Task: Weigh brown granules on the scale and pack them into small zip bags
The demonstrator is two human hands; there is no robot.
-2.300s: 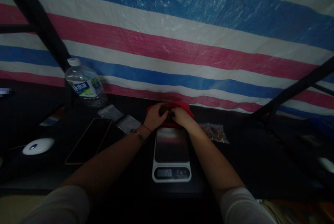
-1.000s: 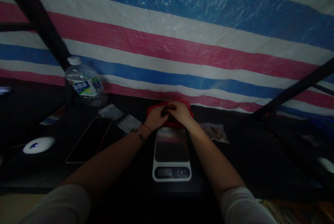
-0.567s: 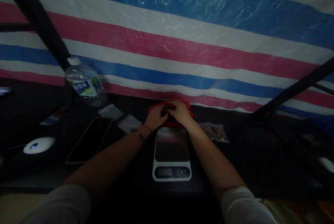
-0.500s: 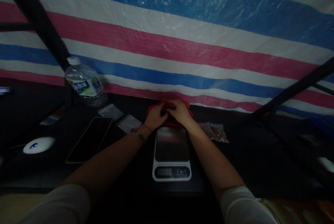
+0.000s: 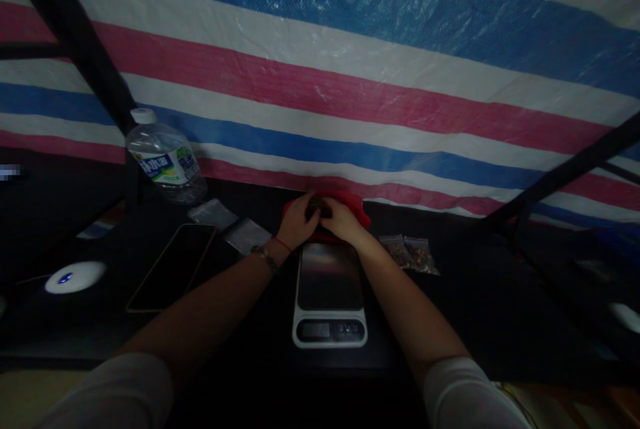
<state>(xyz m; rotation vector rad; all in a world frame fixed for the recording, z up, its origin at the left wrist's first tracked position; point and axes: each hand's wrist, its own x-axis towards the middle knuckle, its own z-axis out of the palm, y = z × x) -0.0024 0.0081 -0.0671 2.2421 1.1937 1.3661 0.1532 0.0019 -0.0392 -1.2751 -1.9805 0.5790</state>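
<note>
I am looking down along both forearms, which are stretching forward and converging over the dark table [image 5: 475,309], sleeves pushed up near the elbows. My left hand [image 5: 296,221] is reaching in from the left, wrist bearing a bracelet and a thin red cord, its fingers curling inward over the red container [image 5: 356,208]. My right hand [image 5: 339,221] is coming in from the right and meeting the left, knuckles up, fingers bent. Between the two sets of fingertips a small dark lump [image 5: 315,206] is being pinched; the light is too dim to say what it is or which way it is pointing, and I cannot tell its long axis. The red container is sitting at the far edge of the table, just in front of the striped tarp [image 5: 350,82] and just beyond the kitchen scale [image 5: 329,296], whose long side is running away from me with its display nearest me. To the right of the scale two small filled bags [image 5: 410,253] are lying side by side. To the left a phone [image 5: 173,268] is lying flat, with empty clear bags [image 5: 230,226] and a water bottle [image 5: 163,159] beyond it.
</note>
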